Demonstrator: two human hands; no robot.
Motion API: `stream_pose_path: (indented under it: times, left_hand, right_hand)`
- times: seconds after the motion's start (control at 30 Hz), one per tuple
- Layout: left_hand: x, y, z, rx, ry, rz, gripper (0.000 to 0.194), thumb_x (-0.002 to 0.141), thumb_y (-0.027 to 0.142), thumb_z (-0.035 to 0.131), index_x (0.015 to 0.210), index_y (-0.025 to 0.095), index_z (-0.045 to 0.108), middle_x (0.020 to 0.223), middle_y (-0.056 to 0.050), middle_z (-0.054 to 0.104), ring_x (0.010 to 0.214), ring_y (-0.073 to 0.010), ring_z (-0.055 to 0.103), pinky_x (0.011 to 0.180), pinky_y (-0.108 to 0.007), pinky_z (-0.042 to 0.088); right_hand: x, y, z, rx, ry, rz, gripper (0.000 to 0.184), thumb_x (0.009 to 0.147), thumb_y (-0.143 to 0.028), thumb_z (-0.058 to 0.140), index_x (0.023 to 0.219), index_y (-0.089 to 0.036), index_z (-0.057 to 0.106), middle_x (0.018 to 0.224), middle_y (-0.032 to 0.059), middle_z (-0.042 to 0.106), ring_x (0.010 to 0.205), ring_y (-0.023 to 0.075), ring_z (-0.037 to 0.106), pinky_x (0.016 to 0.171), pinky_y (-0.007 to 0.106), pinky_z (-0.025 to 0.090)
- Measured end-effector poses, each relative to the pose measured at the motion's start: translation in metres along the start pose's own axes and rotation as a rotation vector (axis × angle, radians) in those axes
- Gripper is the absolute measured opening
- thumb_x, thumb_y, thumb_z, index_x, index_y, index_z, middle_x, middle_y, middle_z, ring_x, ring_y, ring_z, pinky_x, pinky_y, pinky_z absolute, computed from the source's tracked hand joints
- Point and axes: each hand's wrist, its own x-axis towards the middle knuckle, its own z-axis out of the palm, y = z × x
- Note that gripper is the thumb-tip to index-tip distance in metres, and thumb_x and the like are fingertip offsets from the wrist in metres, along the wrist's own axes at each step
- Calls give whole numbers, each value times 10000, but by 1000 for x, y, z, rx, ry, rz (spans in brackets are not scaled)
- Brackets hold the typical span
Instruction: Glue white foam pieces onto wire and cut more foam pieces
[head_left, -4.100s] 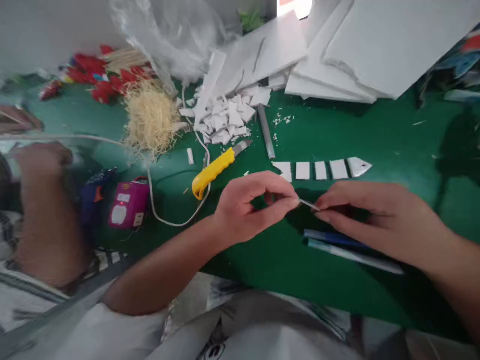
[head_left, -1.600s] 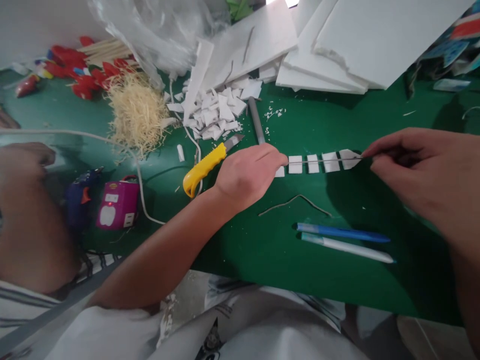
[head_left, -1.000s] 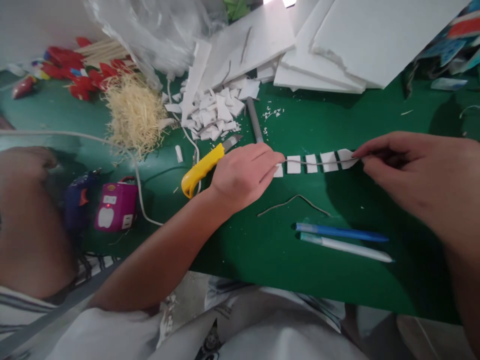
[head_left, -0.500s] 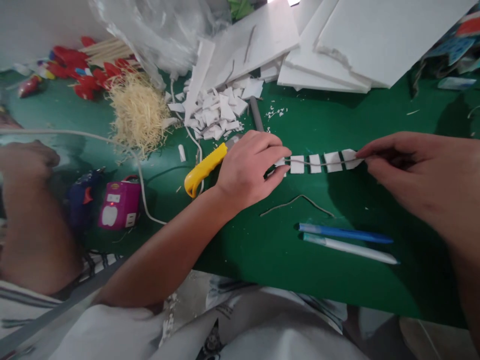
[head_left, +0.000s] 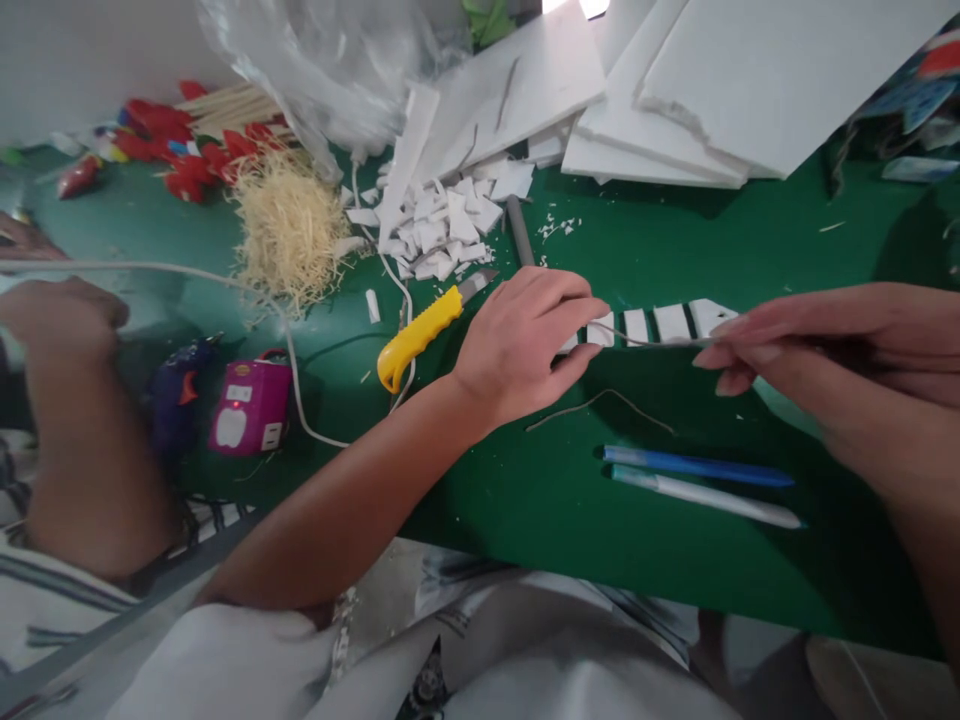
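Observation:
A row of small white foam pieces (head_left: 670, 323) lies on the green table, with narrow gaps between them. The far-right piece has a pointed end. My left hand (head_left: 517, 345) rests over the row's left end, its fingers closed on a thin grey string (head_left: 637, 343) and partly hiding the foam there. To the right, my right hand (head_left: 832, 350) pinches the other end of that string between thumb and fingers. The string runs along the lower edge of the pieces. A second loose string (head_left: 600, 397) lies bent on the table in front of the row.
A yellow utility knife (head_left: 420, 338), blade out, lies left of my left hand. Two pens, blue (head_left: 697, 466) and white (head_left: 712, 500), lie nearer me. Foam scraps (head_left: 442, 225), foam sheets (head_left: 750, 90), straw (head_left: 289, 230) and a magenta power adapter (head_left: 251, 408) surround. Another person's arm (head_left: 82, 400) is left.
My right hand has shifted the string's right end toward me, off the middle of the foam pieces to their lower edge. My left hand stays over the row's left end.

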Motion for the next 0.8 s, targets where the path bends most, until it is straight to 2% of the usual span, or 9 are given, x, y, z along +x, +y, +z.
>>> stream_pose_path:
  times: [0.17, 0.23, 0.3, 0.37, 0.47, 0.53, 0.6, 0.67, 0.8]
  left_hand:
    - [2, 15, -5, -229, 85, 34, 232, 966, 285, 718, 1169, 192, 653, 1179, -94, 766, 1114, -235, 726, 963, -396, 570]
    - [3, 30, -9, -414, 110, -99, 311, 943, 274, 758, 1213, 187, 628, 1245, -111, 754, 1200, -231, 716, 1015, -365, 585]
    - [6, 45, -11, -577, 111, -244, 384, 904, 266, 812, 1222, 188, 612, 1235, -92, 749, 1136, -201, 749, 972, -306, 613]
    - [11, 54, -10, -695, 106, -342, 372, 903, 255, 816, 1207, 195, 610, 1106, -39, 778, 1026, -168, 783, 924, -270, 626]
    - [20, 57, -4, -715, 121, -382, 151, 942, 190, 759, 1070, 179, 679, 962, 11, 797, 857, -107, 779, 800, -196, 615]
    - [25, 54, 1, -667, 127, -361, 44, 951, 125, 723, 961, 168, 720, 942, 16, 806, 849, -92, 765, 785, -172, 599]
    - [28, 51, 4, -631, 126, -357, 80, 947, 103, 713, 903, 164, 737, 908, 20, 804, 835, -87, 750, 783, -166, 588]
    - [29, 50, 6, -632, 133, -395, 24, 927, 148, 754, 935, 165, 739, 906, 13, 794, 806, -89, 736, 764, -176, 586]
    - [29, 53, 7, -662, 107, -436, 198, 881, 259, 829, 1034, 175, 735, 970, 1, 798, 826, -106, 732, 770, -201, 586]
  right_hand:
    - [-4, -4, 1, 91, -26, -30, 60, 886, -329, 804, 940, -350, 820, 782, -46, 783, 665, 135, 744, 619, 283, 648]
    - [-4, 0, 2, 129, -31, -49, 98, 867, -303, 821, 949, -357, 825, 760, -45, 780, 637, 143, 742, 594, 278, 649]
    - [-2, 6, 4, 154, -31, -128, 127, 864, -294, 821, 966, -370, 828, 768, -50, 787, 617, 139, 741, 568, 255, 639]
    - [0, 12, 6, 137, -28, -204, 137, 882, -298, 799, 991, -376, 828, 789, -57, 794, 602, 123, 737, 544, 221, 617]
    - [6, 19, 9, 69, -8, -203, 112, 904, -290, 761, 967, -353, 829, 764, -61, 780, 551, 95, 704, 502, 186, 568]
    - [10, 21, 9, 44, 8, -155, 101, 892, -278, 760, 939, -330, 833, 710, -58, 754, 511, 86, 672, 482, 183, 546]
    - [13, 21, 8, 38, 26, -105, 100, 883, -272, 760, 934, -312, 838, 690, -50, 739, 506, 88, 658, 486, 193, 547]
    - [14, 19, 6, 44, 43, -90, 99, 875, -262, 768, 926, -310, 838, 699, -49, 738, 523, 89, 660, 499, 198, 548]
    - [11, 19, 4, 58, 22, -162, 96, 890, -283, 774, 931, -353, 826, 747, -64, 752, 545, 99, 677, 524, 219, 555]
